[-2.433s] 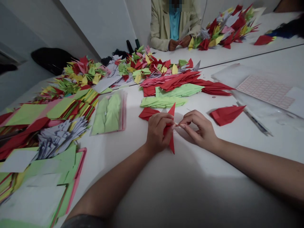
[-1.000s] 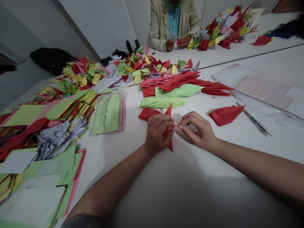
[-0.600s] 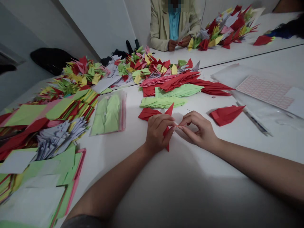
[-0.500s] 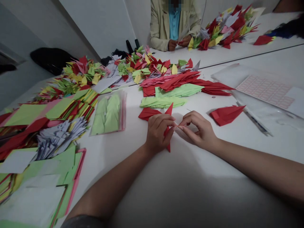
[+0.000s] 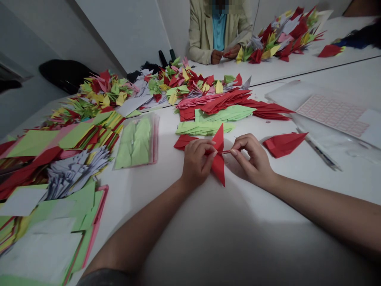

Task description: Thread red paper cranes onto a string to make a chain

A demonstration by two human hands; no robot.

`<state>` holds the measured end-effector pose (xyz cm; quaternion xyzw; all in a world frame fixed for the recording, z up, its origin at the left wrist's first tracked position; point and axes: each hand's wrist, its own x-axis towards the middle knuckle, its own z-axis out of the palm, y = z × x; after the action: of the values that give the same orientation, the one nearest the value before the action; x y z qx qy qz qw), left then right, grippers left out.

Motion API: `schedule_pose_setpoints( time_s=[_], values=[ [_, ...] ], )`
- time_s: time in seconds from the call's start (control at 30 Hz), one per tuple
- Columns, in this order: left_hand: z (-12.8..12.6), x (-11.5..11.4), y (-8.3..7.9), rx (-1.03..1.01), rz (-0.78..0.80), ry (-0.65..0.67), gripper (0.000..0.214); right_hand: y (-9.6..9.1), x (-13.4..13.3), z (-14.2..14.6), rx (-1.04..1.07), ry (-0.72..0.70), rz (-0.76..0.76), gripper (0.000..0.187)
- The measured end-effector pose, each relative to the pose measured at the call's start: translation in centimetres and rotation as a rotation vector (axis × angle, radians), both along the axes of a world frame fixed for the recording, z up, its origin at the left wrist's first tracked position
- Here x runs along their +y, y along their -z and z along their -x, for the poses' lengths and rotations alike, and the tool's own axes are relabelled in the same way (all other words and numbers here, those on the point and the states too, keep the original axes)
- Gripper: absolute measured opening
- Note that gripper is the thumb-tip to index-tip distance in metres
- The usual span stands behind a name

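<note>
Both of my hands hold one folded red paper figure (image 5: 219, 157) just above the white table (image 5: 232, 222). My left hand (image 5: 197, 162) is closed on its body, thumb and fingers pinching the left side. My right hand (image 5: 252, 159) pinches a thin red point that sticks out to the right. The figure's two wide wings point up and down between my hands. A second folded red piece (image 5: 182, 142) lies flat just behind my left hand. Another folded red piece (image 5: 282, 143) lies to the right of my right hand.
Stacks of flat-folded green (image 5: 208, 126) and red (image 5: 232, 101) papers lie beyond my hands. Heaps of coloured folded figures (image 5: 101, 93) and paper sheets (image 5: 59, 139) fill the left side. A sticker sheet (image 5: 333, 113) and a pen (image 5: 320, 151) lie right. Across the table a person's hands (image 5: 224, 53) fold paper.
The red figure has turned and opened out between my hands, showing wider wings. My right hand has drawn the thin point out to the right and both hands have shifted slightly away from me.
</note>
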<state>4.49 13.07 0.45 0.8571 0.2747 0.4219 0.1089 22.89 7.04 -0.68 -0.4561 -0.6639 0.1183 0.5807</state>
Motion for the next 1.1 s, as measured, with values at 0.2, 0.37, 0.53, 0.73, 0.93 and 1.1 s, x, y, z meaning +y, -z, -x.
schedule_pose_setpoints(
  time_s=[0.2,0.37,0.53,0.73,0.93,1.1],
  values=[
    [0.0,0.2,0.2,-0.049,0.075,-0.012,0.006,-0.1,0.0,0.0,0.074,0.030,0.005,0.003],
    [0.0,0.4,0.3,-0.076,0.085,-0.007,0.007,-0.1,0.0,0.0,0.093,0.071,-0.039,0.005],
    [0.1,-0.1,0.0,-0.045,-0.014,0.021,0.012,-0.3,-0.2,0.1,-0.018,0.009,-0.049,0.003],
    [0.1,-0.9,-0.1,-0.035,-0.244,0.078,0.014,-0.4,-0.7,0.3,-0.114,-0.085,-0.106,0.009],
    [0.2,-0.9,0.0,-0.013,-0.270,0.033,0.007,-0.2,-0.6,0.3,-0.120,-0.101,-0.105,0.014],
    [0.2,-0.9,0.0,0.010,-0.259,0.021,0.003,0.0,-0.6,0.3,-0.126,-0.122,-0.077,0.013]
  ],
)
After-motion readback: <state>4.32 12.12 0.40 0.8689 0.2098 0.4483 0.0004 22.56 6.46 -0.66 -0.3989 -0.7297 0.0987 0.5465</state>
